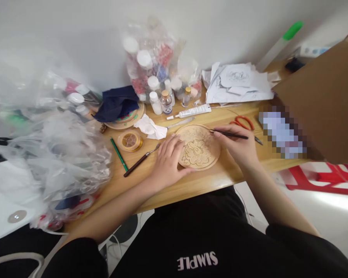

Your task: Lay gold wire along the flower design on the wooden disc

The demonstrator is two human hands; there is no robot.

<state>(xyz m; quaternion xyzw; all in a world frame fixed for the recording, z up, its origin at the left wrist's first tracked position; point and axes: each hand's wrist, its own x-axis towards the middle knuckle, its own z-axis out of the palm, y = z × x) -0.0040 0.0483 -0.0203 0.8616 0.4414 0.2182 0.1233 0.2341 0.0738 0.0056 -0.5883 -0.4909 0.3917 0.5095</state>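
Note:
A round, pale tan disc lies on the wooden table, bearing a flower pattern in raised golden lines; its upper part shows finer, darker lines. My left hand holds the disc by its left side, fingers over the rim and thumb along the near edge. In my right hand is a thin, dark-handled paintbrush, pinched near its tip, which meets the disc's upper right part. Left of my left hand lie a dark-handled metal tool, a green pencil and a spool of golden thread.
Behind the disc are a crumpled tissue, a white tube, small bottles and paper drawings. Orange-handled scissors and a blurred-out phone lie right, beside a cardboard box. Plastic bags crowd the left.

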